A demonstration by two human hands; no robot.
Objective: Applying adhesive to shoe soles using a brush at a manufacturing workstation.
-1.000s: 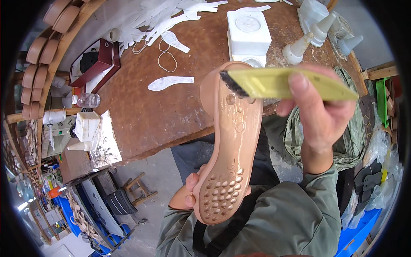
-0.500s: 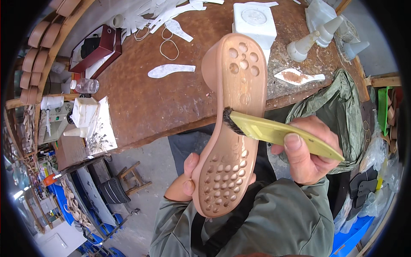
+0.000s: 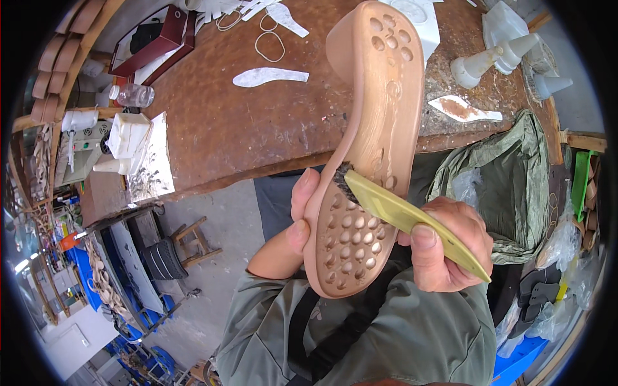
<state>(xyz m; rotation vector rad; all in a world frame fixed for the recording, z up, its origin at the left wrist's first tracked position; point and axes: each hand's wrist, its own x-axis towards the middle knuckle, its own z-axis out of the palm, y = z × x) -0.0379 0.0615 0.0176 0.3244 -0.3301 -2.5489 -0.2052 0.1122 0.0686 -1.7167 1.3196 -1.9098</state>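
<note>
A tan heeled shoe sole [image 3: 376, 122] is held up in front of me, its heel end away from me and its dimpled toe end near my body. My left hand [image 3: 302, 209] grips its left edge, with the thumb and a finger showing and the rest hidden behind. In my right hand [image 3: 447, 248] is a yellow-green brush [image 3: 405, 209] with short dark bristles, pinched between thumb and fingers. Its bristles touch the inner face of the sole near the left edge, just above the dimples. The sole's surface there looks wet and shiny.
Behind the sole stands a brown worktable [image 3: 212, 128] with white insole-shaped pieces [image 3: 270, 78], bottles with cone-shaped tops [image 3: 473, 67], a white container and a maroon box [image 3: 151, 38]. A green bag [image 3: 508, 193] hangs open at right. A small stool [image 3: 193, 244] stands on the floor at left.
The sole has moved up and slightly right in view, along with my left hand. My brush has slid along the sole from the middle toward the dimpled toe end.
</note>
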